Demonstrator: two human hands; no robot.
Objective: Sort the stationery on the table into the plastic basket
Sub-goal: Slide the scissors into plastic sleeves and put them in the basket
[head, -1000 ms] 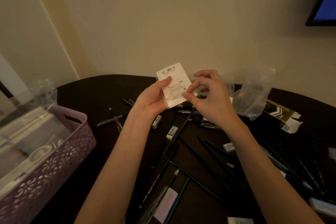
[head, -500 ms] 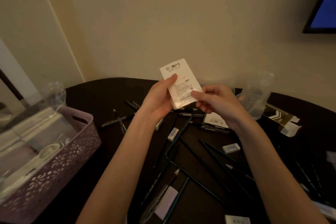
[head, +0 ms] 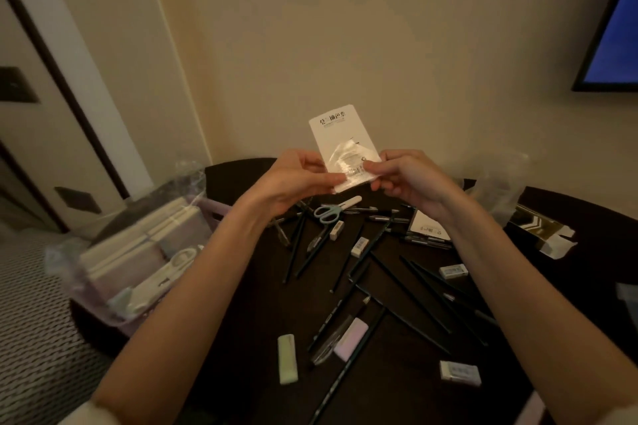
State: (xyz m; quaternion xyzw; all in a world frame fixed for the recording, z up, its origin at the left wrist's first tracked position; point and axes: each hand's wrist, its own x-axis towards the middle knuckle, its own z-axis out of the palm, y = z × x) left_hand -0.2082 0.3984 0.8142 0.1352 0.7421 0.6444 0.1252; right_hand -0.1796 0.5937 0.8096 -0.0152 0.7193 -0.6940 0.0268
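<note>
A white packet (head: 340,140) with printed text and a clear plastic wrap stands upright above the dark round table (head: 248,338). My left hand (head: 293,179) pinches its lower left corner and my right hand (head: 404,176) pinches the lower right edge. The purple plastic basket (head: 121,314) stands at the table's left and holds white boxes, scissors and a clear bag. Scattered over the table are several dark pencils (head: 407,290), white erasers (head: 459,372), a green eraser (head: 287,359), a pink eraser (head: 350,338) and light blue scissors (head: 328,212).
A second white packet (head: 426,226) lies under my right wrist. A clear plastic bag (head: 500,179) and an opened gold and white carton (head: 542,231) sit at the back right. A wall and a screen (head: 618,31) rise behind the table. A patterned floor (head: 31,338) lies left.
The packet has risen slightly and both hands now pinch its lower edge. The view has tipped down and left, bringing in the near table, the scissors and more erasers.
</note>
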